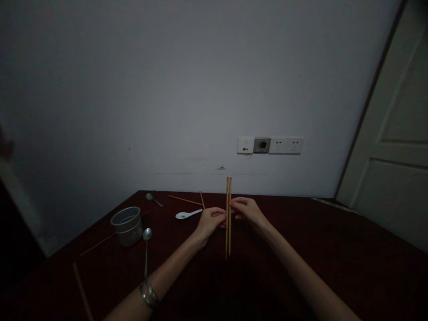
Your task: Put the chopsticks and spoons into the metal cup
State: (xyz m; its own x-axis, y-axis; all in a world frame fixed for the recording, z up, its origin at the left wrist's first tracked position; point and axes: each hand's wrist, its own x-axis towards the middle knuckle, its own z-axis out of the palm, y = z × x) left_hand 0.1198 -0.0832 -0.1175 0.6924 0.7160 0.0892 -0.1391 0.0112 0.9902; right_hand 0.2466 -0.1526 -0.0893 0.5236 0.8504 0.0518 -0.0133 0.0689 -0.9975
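Two chopsticks stand upright, side by side and nearly parallel, in front of me. My left hand (213, 219) pinches the left chopstick (227, 236) between thumb and fingers. On the other side, my right hand (246, 209) pinches the right chopstick (230, 240). Their upper ends are almost level, while the left one reaches slightly lower. Just beyond my left hand, a white spoon (183, 216) with a blue mark lies on the dark red table (301, 249). Another chopstick (202, 199) lies behind my left hand and is partly hidden by it.
A grey, see-through container (127, 234) stands on the left, with a metal spoon (147, 235) beside it and a smaller one (150, 197) behind. Loose chopsticks lie around, including one at the back (183, 199) and one at front left (82, 290). Wall sockets (286, 146) sit above the table.
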